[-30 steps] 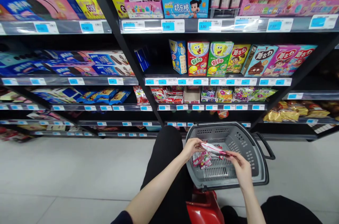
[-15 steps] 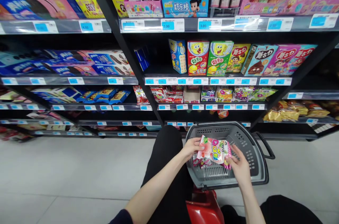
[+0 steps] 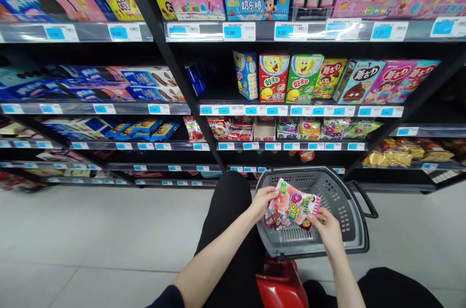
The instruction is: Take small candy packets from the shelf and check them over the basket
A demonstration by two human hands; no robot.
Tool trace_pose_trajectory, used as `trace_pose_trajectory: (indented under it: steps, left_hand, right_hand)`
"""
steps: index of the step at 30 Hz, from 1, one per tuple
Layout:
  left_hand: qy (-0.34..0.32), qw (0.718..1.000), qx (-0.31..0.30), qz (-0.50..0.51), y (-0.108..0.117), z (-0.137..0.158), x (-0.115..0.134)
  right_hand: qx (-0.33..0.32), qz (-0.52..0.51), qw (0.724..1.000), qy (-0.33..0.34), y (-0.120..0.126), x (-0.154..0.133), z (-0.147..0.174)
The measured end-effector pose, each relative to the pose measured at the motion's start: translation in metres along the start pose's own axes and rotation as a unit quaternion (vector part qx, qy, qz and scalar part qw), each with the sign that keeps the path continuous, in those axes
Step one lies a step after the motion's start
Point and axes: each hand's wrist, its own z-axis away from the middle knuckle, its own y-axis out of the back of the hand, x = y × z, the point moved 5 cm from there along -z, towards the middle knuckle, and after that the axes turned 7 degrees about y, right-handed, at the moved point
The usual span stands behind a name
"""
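A pink and white bag of gummy candy (image 3: 295, 204) is stretched between my two hands above the grey shopping basket (image 3: 355, 237). My left hand (image 3: 262, 202) pinches its left end, and my right hand (image 3: 326, 228) grips the lower right end, by the pink striped seam. The bag's printed front faces up, tilted down toward the right. Beneath it, in the left part of the basket, lie other pink and red candy packets (image 3: 278, 220), partly covered by the held bag.
Shelves of boxed biscuits and sweets rise ahead; a red SpongeBob box (image 3: 274, 77) and an open cardboard tray (image 3: 264, 129) stand there. The basket's black handle (image 3: 365, 200) sticks out right. Below the basket is a red plastic object (image 3: 282, 283), between my black-clad legs (image 3: 227, 230).
The candy bag has turned clockwise, its left end now higher and its right end lower. Both hands keep their hold. The view has shifted slightly.
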Motion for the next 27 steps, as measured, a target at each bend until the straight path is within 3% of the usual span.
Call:
trace_pose_trajectory:
  steps: [6,12,18,23,27]
  left_hand:
    - [-0.017,0.999,0.037,0.009,0.002,-0.001,0.005]
    - [-0.011,1.000,0.009,-0.007,0.001,-0.001,0.003]
    - [-0.017,1.000,-0.013,-0.019,0.000,0.001,0.005]
    - [0.073,0.992,-0.090,0.043,-0.007,0.007,-0.005]
    - [0.089,0.991,-0.070,0.068,-0.003,0.003,-0.009]
  right_hand:
    - [-0.029,0.017,0.999,-0.008,-0.006,-0.016,0.001]
    - [-0.065,0.035,0.997,-0.023,0.000,-0.016,0.001]
    - [0.031,0.099,0.991,0.086,0.014,-0.021,0.000]
    - [0.030,0.034,0.989,0.143,0.013,-0.030,0.002]
    - [0.022,0.065,0.988,0.142,0.015,-0.027,0.003]
